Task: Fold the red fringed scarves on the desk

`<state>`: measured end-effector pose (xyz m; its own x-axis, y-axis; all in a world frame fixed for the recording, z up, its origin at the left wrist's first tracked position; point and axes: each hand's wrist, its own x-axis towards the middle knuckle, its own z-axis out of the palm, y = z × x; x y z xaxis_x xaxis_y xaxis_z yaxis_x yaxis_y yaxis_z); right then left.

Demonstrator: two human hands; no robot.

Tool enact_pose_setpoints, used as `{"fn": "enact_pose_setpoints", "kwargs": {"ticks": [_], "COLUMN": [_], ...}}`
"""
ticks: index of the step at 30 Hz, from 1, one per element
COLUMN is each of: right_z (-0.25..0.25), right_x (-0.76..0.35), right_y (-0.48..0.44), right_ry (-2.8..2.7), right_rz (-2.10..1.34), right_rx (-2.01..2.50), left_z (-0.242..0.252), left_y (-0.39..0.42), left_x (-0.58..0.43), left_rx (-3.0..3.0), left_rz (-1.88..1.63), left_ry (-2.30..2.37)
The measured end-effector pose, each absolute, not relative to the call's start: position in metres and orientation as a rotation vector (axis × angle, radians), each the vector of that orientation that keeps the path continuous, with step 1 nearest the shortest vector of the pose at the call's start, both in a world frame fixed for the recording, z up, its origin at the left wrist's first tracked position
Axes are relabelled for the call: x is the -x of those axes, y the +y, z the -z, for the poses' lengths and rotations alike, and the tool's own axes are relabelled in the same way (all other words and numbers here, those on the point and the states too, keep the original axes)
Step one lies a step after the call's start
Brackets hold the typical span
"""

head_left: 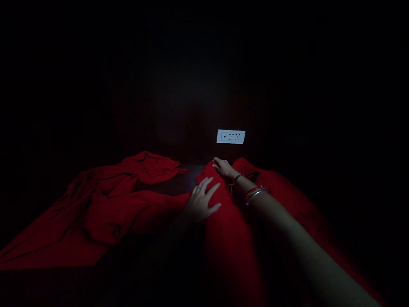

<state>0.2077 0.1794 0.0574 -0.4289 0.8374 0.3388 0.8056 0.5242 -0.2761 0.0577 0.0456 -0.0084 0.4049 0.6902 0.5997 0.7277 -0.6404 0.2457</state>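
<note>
Red cloth (230, 230) runs in a long strip from the dark foreground up toward the wall. At its far end my right hand (224, 167) has its fingers closed on the cloth's edge; a dark cord and bracelets circle that wrist. My left hand (203, 202), with a ring on one finger, lies with fingers spread over the left edge of the same strip. More rumpled red cloth (128, 209) spreads in folds to the left, and another red stretch (281, 187) lies beyond my right forearm. In the dark, I cannot tell whether these pieces are joined.
A white wall socket plate (231, 136) sits on the dark wall just beyond my right hand. Between the red folds shows a patch of dark, faintly shiny surface (169, 185). Most of the surroundings are too dark to make out.
</note>
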Motion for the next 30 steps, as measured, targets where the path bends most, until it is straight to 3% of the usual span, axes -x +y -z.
{"fn": "enact_pose_setpoints", "kwargs": {"ticks": [4,11,17,22,26,30], "right_z": [-0.046,-0.007,0.002,-0.012,-0.014,-0.006], "right_x": [-0.21,-0.225,-0.231,-0.221,-0.211,-0.209], "right_y": [0.164,0.058,0.01,0.012,-0.001,-0.011], "right_ry": [-2.291,-2.425,-2.582,-2.553,-2.587,-2.66], "right_rz": [-0.01,-0.034,-0.21,-0.302,-0.181,-0.199], "right_rx": [1.397,1.506,1.742,1.898,1.683,1.631], "left_z": [0.018,0.025,0.029,0.02,0.008,-0.004], "left_y": [0.039,0.037,0.001,-0.025,-0.037,-0.043], "left_x": [-0.065,-0.055,-0.021,0.0,0.004,0.018], "left_rx": [2.752,2.337,2.362,2.226,2.286,2.46], "left_rz": [0.809,0.764,0.429,0.511,0.549,0.221], "left_ry": [-1.342,-1.823,-1.754,-1.701,-1.57,-1.527]}}
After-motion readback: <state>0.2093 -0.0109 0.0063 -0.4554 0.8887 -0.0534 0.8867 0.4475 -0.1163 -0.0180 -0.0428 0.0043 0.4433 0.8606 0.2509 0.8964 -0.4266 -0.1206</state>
